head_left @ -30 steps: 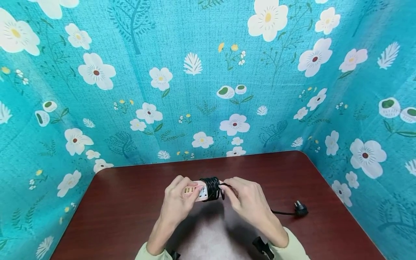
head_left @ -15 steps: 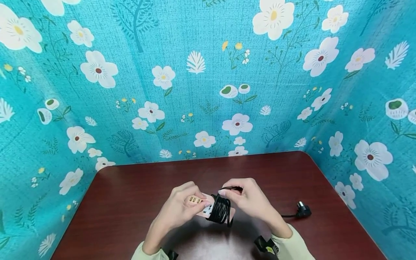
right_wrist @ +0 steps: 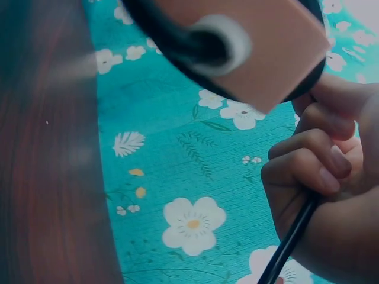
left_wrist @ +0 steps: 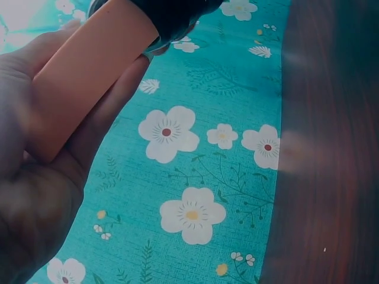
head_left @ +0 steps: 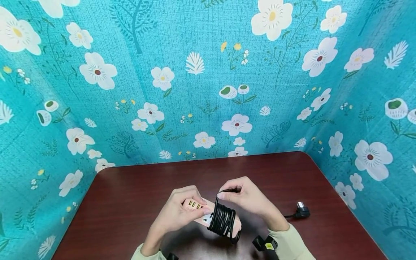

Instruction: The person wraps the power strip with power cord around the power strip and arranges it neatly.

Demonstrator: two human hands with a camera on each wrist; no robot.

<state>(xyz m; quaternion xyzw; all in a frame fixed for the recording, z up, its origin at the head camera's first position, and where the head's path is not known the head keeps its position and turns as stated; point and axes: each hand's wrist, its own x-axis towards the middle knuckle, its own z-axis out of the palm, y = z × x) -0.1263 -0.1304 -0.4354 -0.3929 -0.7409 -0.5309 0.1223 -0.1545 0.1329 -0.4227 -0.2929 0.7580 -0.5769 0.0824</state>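
A pink power strip (head_left: 237, 224) with USB ports and white sockets hangs tilted above the table, its right end lower. My left hand (head_left: 180, 208) grips its left end, thumb across the socket face; in the left wrist view the strip's plain side (left_wrist: 98, 74) lies along the palm. Several turns of black cord (head_left: 222, 219) wrap the strip's middle. Above the wraps my right hand (head_left: 245, 197) pinches the cord between thumb and fingers. In the right wrist view the cord's free length (right_wrist: 290, 242) runs out below the curled fingers, and the strip's end shows a white cord collar (right_wrist: 240, 44).
The black plug (head_left: 301, 211) of the cord lies on the dark red table (head_left: 136, 195), right of my right hand. Behind and at both sides hangs a turquoise flowered cloth (head_left: 195, 101). Black wrist devices (head_left: 264, 243) sit at both sleeves.
The strip has turned so its right end dips lower, toward me. My right hand has gone from beside the strip's right end to above the wraps, pulling the cord up with it.
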